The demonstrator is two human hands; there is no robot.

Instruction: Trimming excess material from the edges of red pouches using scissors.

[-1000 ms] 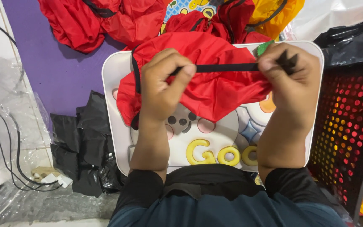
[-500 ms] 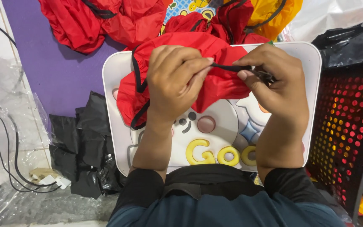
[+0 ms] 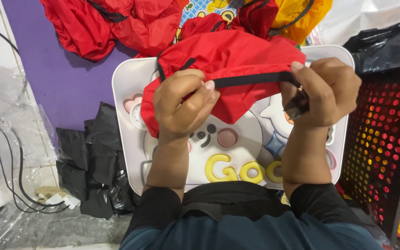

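Left hand [image 3: 184,104] and right hand [image 3: 322,92], both closed, are pinching a black strap [image 3: 251,79] taut along the edge of the red bag [image 3: 228,58], lying over the white tray [image 3: 126,78]; a perforated crate [image 3: 385,139] is crowding the right side.

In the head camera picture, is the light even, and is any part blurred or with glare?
Head view: soft, even light, with only faint shadow under the red fabric bag. The left hand, right hand and black strap between them look sharp. Mild glare shows on the clear plastic sheet at left. Straight edges bend slightly near the corners.
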